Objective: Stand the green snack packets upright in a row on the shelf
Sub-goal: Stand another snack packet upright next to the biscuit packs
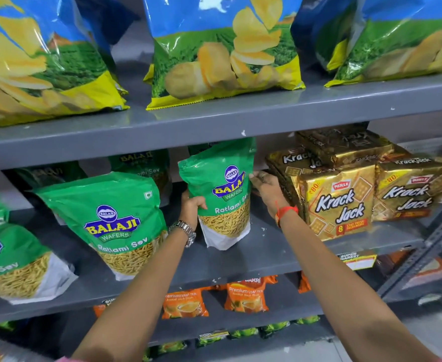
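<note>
Green Balaji Ratlami Sev packets stand on the grey middle shelf (267,252). My left hand (191,207) grips the left edge of one upright packet (222,194), and my right hand (265,190) presses its right edge. That packet leans slightly right. A larger-looking packet (110,218) stands to its left, and another (8,254) is at the far left edge. More green packets (141,163) stand behind them in the shadow at the back of the shelf.
Gold Krack Jack biscuit packs (340,202) are stacked just right of my right hand. Big blue chip bags (222,50) fill the shelf above. Orange tea packets (246,296) lie on the shelf below. A slotted metal upright (429,244) runs at the right.
</note>
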The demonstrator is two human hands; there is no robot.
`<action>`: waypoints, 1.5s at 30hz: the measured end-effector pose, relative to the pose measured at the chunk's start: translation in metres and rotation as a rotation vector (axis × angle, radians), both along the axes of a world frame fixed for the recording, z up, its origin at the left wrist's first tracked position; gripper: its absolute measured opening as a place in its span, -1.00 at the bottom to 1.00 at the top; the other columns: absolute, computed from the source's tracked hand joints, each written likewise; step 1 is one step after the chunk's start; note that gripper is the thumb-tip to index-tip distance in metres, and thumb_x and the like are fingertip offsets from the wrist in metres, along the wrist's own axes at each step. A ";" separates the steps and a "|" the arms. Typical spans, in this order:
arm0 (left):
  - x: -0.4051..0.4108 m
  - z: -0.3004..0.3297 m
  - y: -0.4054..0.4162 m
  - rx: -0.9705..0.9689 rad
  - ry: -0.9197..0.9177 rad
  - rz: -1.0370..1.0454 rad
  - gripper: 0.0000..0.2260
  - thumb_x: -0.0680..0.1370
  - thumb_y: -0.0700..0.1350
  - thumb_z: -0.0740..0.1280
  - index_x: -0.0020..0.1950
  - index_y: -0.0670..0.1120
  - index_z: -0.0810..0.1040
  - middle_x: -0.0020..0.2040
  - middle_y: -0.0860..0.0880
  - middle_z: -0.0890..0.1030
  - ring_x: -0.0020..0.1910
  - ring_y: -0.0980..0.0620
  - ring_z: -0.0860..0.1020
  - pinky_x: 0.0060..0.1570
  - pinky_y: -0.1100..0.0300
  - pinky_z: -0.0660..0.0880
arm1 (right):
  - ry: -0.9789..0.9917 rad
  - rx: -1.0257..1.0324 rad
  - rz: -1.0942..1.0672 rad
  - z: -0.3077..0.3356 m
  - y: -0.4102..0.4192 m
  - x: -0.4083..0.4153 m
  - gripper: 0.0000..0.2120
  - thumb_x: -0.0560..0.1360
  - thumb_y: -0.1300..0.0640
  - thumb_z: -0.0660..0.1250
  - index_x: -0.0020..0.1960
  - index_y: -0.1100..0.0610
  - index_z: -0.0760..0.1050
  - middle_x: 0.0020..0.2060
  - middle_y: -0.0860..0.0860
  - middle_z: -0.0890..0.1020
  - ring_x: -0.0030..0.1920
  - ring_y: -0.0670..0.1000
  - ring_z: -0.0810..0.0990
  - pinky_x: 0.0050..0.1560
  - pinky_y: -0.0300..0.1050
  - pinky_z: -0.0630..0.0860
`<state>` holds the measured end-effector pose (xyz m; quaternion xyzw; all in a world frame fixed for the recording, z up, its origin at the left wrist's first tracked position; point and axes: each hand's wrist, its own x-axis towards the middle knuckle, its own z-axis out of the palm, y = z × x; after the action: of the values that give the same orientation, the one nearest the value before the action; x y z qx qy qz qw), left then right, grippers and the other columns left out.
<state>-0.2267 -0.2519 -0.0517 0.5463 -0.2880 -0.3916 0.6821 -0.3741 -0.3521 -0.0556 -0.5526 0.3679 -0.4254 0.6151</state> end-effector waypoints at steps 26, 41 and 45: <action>-0.015 -0.015 0.010 -0.090 0.314 -0.123 -0.64 0.60 0.07 0.00 0.21 -0.06 0.47 0.38 -0.11 0.38 0.22 -0.02 0.50 0.23 0.00 0.47 | -0.072 0.028 -0.132 -0.018 0.042 -0.013 -0.66 0.61 0.15 0.02 0.29 0.27 0.34 0.32 0.25 0.44 0.26 0.09 0.43 0.41 0.07 0.31; -0.039 -0.013 0.070 0.109 -0.421 0.086 -0.44 0.55 0.13 0.05 0.49 -0.05 0.06 0.50 -0.09 0.23 0.44 -0.07 0.27 0.35 0.16 0.19 | 0.012 -0.045 -0.390 -0.008 0.102 -0.031 -0.63 0.59 0.06 0.08 0.34 0.19 0.22 0.28 0.16 0.45 0.13 0.00 0.47 0.16 -0.13 0.36; -0.046 0.003 0.096 -0.123 -0.771 0.234 -0.40 0.52 0.03 0.12 0.49 -0.16 0.03 0.53 -0.15 0.10 0.51 -0.04 0.09 0.50 0.00 0.04 | 0.217 -0.491 -0.557 0.005 0.132 -0.026 -0.54 0.55 0.05 0.14 0.39 0.20 0.17 0.37 0.16 0.35 0.38 0.09 0.27 0.37 -0.17 0.19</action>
<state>-0.2725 -0.1564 -0.0487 0.6401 -0.4817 -0.0598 0.5955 -0.3998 -0.2202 -0.0508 -0.6042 0.4541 -0.5907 0.2827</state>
